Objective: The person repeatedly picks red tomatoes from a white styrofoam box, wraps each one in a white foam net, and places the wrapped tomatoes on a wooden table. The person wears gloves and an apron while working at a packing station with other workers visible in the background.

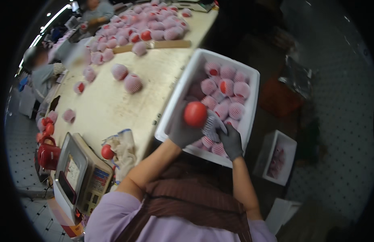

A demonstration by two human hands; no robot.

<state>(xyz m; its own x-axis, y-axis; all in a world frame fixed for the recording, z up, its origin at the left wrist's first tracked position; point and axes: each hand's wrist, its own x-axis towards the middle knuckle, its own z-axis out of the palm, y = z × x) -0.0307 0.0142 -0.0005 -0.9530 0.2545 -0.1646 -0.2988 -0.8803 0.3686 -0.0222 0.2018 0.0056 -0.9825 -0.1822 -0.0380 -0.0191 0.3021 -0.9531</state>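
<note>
Striped brown apron [187, 197] over a lilac top, lowest in view, with both bare forearms rising from it.

Left hand [182, 131]: dark glove, fingers curled around a bare red fruit [195, 114], held above the near left corner of the white foam box [175, 105].

Right hand [231, 141]: dark glove, fingers pinched on a pale foam net sleeve [213, 126], which touches the fruit's right side; blur hides whether the sleeve already covers any of the fruit.

White foam box: rectangular, tilted, overhanging the table's right edge, filled with fruits wrapped in pink net [225, 97].

Table [110, 107]: long, beige, with scattered pink-netted fruits [132, 83]; a dense heap [148, 26] lies beyond a wooden bar [158, 45] at the far end.

Weighing scale [80, 177]: near left, steel pan and keypad; a single red fruit [107, 152] sits on crumpled cloth [124, 151] just beside it.

Second white box [275, 157]: smaller, lower right, on the floor, holding pink-wrapped fruit.

Other people [41, 72]: at the table's far left side.
</note>
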